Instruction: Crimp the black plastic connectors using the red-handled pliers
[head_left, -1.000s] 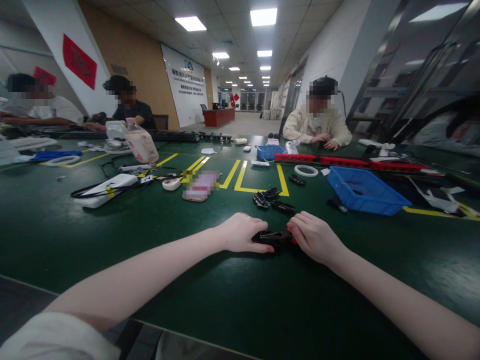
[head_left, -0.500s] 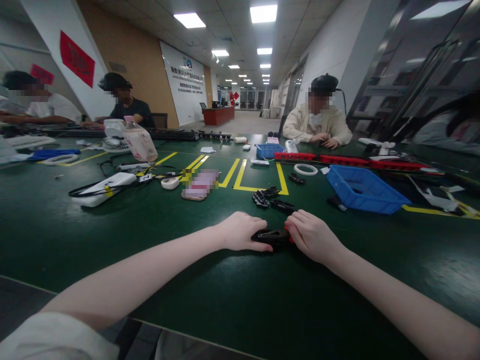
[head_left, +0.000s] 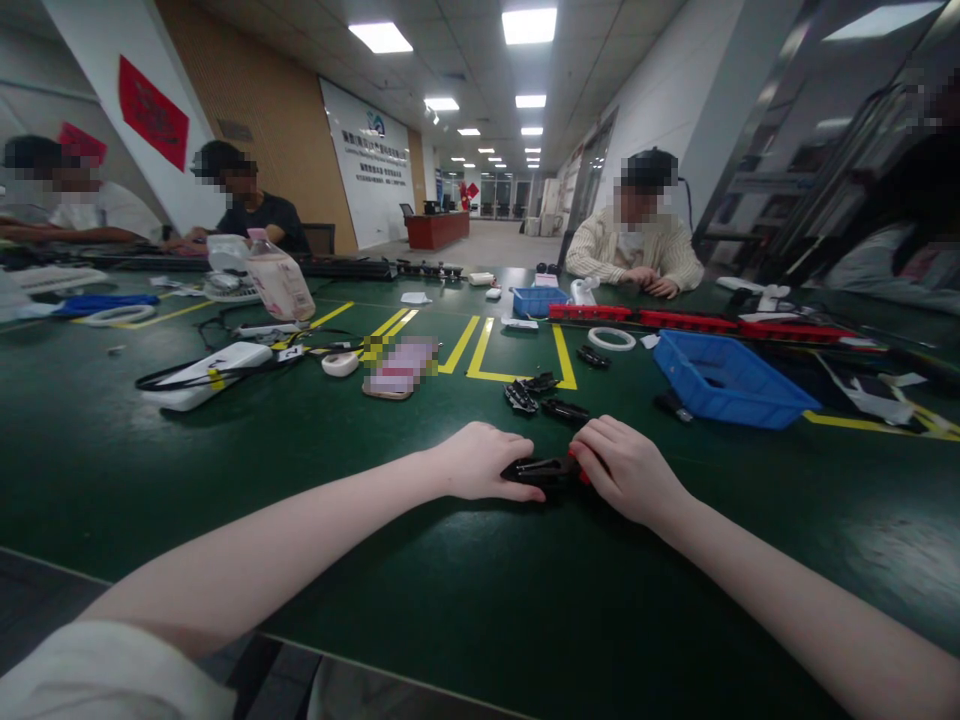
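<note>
Just above the green tabletop or on it, a long black glossy part point(head_left: 541, 471) lies between my two hands. My left hand point(head_left: 484, 462) grips its left end, thumb on the near side and fingers on the far side. At the other end my right hand point(head_left: 626, 468) is closed in a pinch, with a bit of red point(head_left: 583, 476) showing by its fingertips. Whether the red belongs to the black part, I cannot tell. Beyond the hands lie several similar small black pieces: a ribbed one point(head_left: 520, 397), a flatter one point(head_left: 564, 411) and another farther off point(head_left: 593, 356).
A blue bin point(head_left: 731, 380) stands right of the black pieces. To the left are a phone point(head_left: 401, 369), a white power bank point(head_left: 217, 375) with cables and a drink bottle point(head_left: 279, 280). A red strip point(head_left: 682, 320) runs behind the bin. Across the table sits a person point(head_left: 634, 235).
</note>
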